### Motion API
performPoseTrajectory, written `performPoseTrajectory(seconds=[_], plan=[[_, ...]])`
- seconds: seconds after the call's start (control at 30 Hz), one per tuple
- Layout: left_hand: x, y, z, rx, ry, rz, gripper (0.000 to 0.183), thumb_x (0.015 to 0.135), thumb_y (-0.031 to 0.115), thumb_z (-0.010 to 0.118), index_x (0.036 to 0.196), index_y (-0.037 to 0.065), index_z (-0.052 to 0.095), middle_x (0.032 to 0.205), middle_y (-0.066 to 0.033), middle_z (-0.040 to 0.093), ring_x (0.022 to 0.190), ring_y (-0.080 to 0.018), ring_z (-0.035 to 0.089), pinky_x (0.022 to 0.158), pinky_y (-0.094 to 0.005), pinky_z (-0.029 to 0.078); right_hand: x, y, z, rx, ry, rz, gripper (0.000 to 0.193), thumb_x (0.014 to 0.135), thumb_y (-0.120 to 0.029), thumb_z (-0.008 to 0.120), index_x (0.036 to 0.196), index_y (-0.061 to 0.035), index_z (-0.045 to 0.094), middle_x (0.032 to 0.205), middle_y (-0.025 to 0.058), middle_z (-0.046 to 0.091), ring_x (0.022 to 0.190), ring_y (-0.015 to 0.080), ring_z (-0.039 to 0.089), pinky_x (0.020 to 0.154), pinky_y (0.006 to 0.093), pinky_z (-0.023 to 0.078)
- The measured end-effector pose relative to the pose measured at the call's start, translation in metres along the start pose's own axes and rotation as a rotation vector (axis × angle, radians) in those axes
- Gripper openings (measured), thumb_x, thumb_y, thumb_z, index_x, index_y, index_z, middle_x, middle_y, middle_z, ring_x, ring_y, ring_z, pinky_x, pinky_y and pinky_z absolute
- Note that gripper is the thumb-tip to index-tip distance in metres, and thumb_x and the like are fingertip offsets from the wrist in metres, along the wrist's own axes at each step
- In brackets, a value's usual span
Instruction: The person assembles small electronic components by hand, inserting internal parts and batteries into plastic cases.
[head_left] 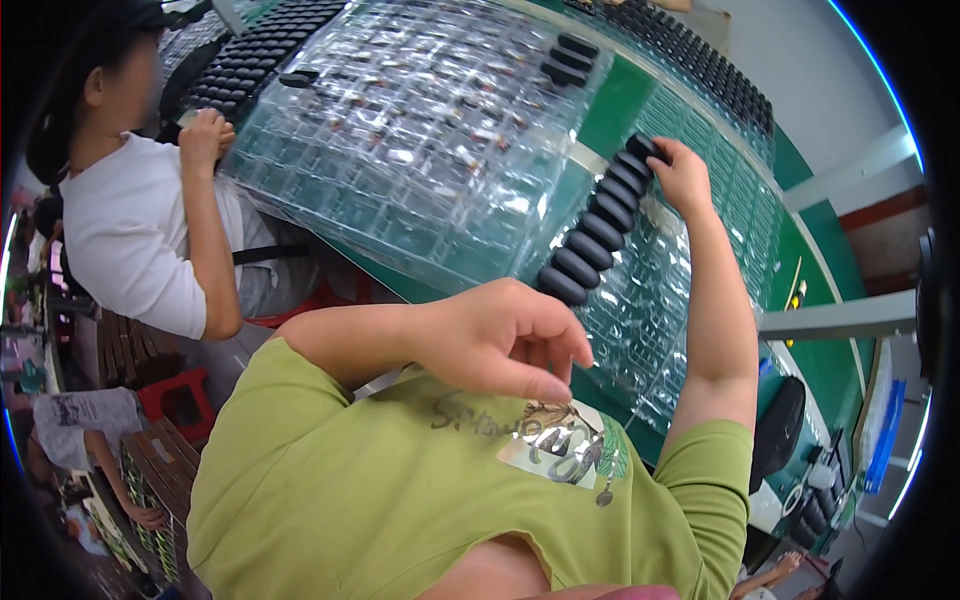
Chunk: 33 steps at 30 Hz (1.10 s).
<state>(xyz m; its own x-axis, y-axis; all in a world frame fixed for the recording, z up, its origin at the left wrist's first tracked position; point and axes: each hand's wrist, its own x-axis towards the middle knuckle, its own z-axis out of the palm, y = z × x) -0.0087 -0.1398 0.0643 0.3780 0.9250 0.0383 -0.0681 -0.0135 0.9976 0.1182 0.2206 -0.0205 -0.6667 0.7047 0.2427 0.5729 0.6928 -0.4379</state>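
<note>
At the far end of a row of matte black oval cases (597, 238), my right hand (684, 177) pinches the last black oval case (647, 148) between thumb and fingers. The row lies in a clear plastic tray (640, 300) with many moulded pockets. My left hand (510, 340) hovers in front of my chest, near the row's close end. Its fingers are loosely curled, the thumb apart from them, and nothing shows in it.
Stacked clear trays (400, 130) cover the table's left part, with a few black cases on top. More black cases fill trays (690, 60) at the far right. A co-worker in a white shirt (135, 235) sits at the left. A metal post (840, 318) stands right.
</note>
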Motion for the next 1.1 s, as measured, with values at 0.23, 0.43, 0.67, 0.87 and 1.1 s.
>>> performPoseTrajectory(seconds=[0.23, 0.43, 0.67, 0.87, 1.1], plan=[[0.017, 0.038, -0.065, 0.641, 0.379, 0.145, 0.021, 0.082, 0.008, 0.073, 0.102, 0.003, 0.069, 0.083, -0.0064, 0.070, 0.075, -0.0125, 0.066, 0.065, -0.0255, 0.052, -0.009, -0.012, -0.006, -0.204, -0.136, -0.189, 0.035, 0.090, -0.006, 0.050, 0.123, -0.0041, 0.063, 0.119, 0.0188, 0.064, 0.110, 0.0371, 0.058, 0.099, 0.0452, 0.043], [0.125, -0.002, -0.202, 1.331, 0.687, -0.076, 0.023, 0.082, 0.020, 0.067, 0.103, 0.011, 0.070, 0.099, -0.0102, 0.068, 0.096, -0.0310, 0.065, 0.083, -0.0409, 0.052, -0.028, -0.035, -0.011, 0.032, 0.026, -0.160, 0.028, 0.087, -0.014, 0.061, 0.112, -0.0020, 0.067, 0.113, 0.0193, 0.066, 0.109, 0.0369, 0.059, 0.097, 0.0422, 0.045], [0.170, 0.000, -0.231, 1.597, 0.582, -0.344, 0.026, 0.078, 0.015, 0.068, 0.104, 0.016, 0.071, 0.114, -0.0107, 0.060, 0.111, -0.0288, 0.059, 0.092, -0.0405, 0.050, -0.065, -0.065, -0.014, 0.349, -0.068, 0.009, 0.027, 0.090, -0.012, 0.065, 0.113, 0.0003, 0.066, 0.099, 0.0128, 0.070, 0.084, 0.0197, 0.068, 0.075, 0.0314, 0.054], [0.155, 0.015, -0.216, 1.514, 0.749, -0.164, 0.017, 0.072, 0.020, 0.073, 0.087, 0.013, 0.072, 0.105, -0.0097, 0.061, 0.106, -0.0292, 0.059, 0.088, -0.0415, 0.050, -0.070, -0.100, -0.011, 0.570, -0.160, 0.031, 0.029, 0.094, -0.010, 0.062, 0.120, 0.0041, 0.060, 0.104, 0.0104, 0.068, 0.089, 0.0129, 0.065, 0.079, 0.0272, 0.056], [0.096, 0.026, -0.143, 1.390, 0.746, 0.249, 0.020, 0.068, 0.022, 0.073, 0.075, 0.004, 0.068, 0.103, -0.0155, 0.065, 0.097, -0.0302, 0.063, 0.083, -0.0391, 0.051, -0.062, -0.138, -0.016, 1.228, -0.201, 0.248, 0.043, 0.098, -0.024, 0.059, 0.129, 0.0052, 0.051, 0.109, 0.0130, 0.066, 0.080, 0.0142, 0.065, 0.067, 0.0257, 0.053]])
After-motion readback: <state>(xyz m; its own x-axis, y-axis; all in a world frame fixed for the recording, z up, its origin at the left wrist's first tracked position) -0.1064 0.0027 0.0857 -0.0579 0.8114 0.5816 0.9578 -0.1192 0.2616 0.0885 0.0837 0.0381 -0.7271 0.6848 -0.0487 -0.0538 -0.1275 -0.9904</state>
